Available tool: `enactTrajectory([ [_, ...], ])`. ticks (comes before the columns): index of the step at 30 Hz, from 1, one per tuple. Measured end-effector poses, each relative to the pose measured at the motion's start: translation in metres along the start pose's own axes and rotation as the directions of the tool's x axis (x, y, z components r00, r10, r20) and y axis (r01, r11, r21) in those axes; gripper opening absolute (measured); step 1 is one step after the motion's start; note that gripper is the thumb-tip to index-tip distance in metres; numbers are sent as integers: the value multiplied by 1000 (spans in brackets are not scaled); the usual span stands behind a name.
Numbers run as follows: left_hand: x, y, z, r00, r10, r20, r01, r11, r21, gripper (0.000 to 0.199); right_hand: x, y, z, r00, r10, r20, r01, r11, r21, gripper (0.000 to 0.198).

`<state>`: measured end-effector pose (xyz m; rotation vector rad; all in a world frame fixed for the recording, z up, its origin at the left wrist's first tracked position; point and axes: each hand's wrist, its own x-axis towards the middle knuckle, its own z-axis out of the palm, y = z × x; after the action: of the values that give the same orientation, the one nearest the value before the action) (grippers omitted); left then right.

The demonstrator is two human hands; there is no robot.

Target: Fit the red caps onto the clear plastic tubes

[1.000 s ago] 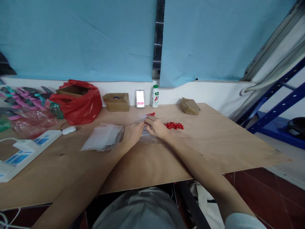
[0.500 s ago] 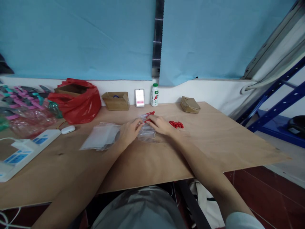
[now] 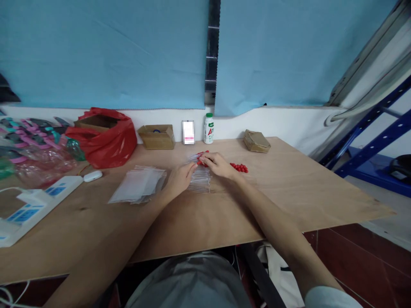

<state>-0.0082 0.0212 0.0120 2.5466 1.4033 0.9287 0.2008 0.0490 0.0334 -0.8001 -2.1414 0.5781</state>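
My left hand [image 3: 181, 177] is closed in a pinch, its fingertips almost meeting those of my right hand [image 3: 218, 165]. Both sets of fingers are on a small, slim red piece [image 3: 199, 162]; whether it sits on a thin stick is hidden by the fingers. Beneath and in front of them lies a pile of thin, clear sticks [image 3: 199, 184], roughly side by side. Just behind my fingers, several sticks with red ends [image 3: 202, 153] rest on the far part of the pile. To the right of my right hand is a cluster of small, round red pieces [image 3: 239, 167].
Clear plastic bags [image 3: 136, 185] lie left of the sticks on the wooden table [image 3: 205, 222]. A power strip [image 3: 41, 203], white case [image 3: 93, 176], red bag [image 3: 105, 147] and spray bottles [image 3: 41, 158] fill the left. Behind stand an open box [image 3: 156, 137], phone [image 3: 189, 132], white bottle [image 3: 209, 130] and brown package [image 3: 257, 141].
My left hand has shifted slightly right and its fingers are drawn closer together. My right fingers have curled in more, and the red piece between the hands shows more plainly.
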Motion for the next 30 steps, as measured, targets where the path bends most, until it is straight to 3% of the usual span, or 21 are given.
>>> enactTrajectory([
  [2, -1, -8, 3, 1000, -10, -12, 9, 999, -43, 40, 0, 6, -8, 997, 39, -65, -40, 999, -4, 40],
  [4, -2, -22, 4, 997, -74, -37, 72, 995, -65, 41, -4, 16, -29, 963, 100, -250, -107, 994, -14, 41],
  [5, -2, -29, 3, 992, -107, -64, 103, 992, -71, 42, -7, 22, -43, 890, 139, -434, -161, 987, -14, 42],
  [7, -2, -41, 0, 969, -175, -174, 164, 983, -76, 40, -13, 31, -69, 775, 145, -615, -193, 981, -13, 41],
  [9, 1, -43, -3, 941, -207, -267, 180, 976, -122, 40, -16, 33, -78, 754, 103, -648, -170, 985, -41, 40],
  [10, 2, -40, -4, 938, -199, -285, 160, 975, -155, 40, -16, 32, -75, 768, 85, -634, -153, 987, -54, 39],
  [12, 4, -29, -2, 953, -175, -248, 113, 963, -244, 38, -13, 25, -54, 849, 64, -525, -104, 993, -48, 36],
  [15, 3, -11, 9, 979, -189, -77, 140, 896, -421, 34, -6, 13, -11, 934, 43, -354, -33, 999, 34, 34],
  [17, 0, -5, 16, 979, -202, -11, 162, 820, -549, 39, -6, 7, 9, 966, 31, -255, -26, 999, 26, 28],
  [21, -2, -5, 24, 964, -265, 7, 193, 686, -701, 37, -13, 1, 24, 989, 26, -148, -38, 997, -73, 23],
  [25, -4, -5, 25, 941, -337, -27, 213, 654, -726, 32, -18, -9, 20, 997, -9, -74, -8, 975, -223, 28],
  [28, -5, -1, 24, 935, -352, 35, 249, 586, -771, 28, -17, -17, 13, 990, 46, -132, -78, 967, -243, 34],
  [30, -7, 3, 23, 950, -294, 101, 256, 553, -793, 22, -16, -21, 10, 969, 126, -212, -172, 961, -218, 39],
])
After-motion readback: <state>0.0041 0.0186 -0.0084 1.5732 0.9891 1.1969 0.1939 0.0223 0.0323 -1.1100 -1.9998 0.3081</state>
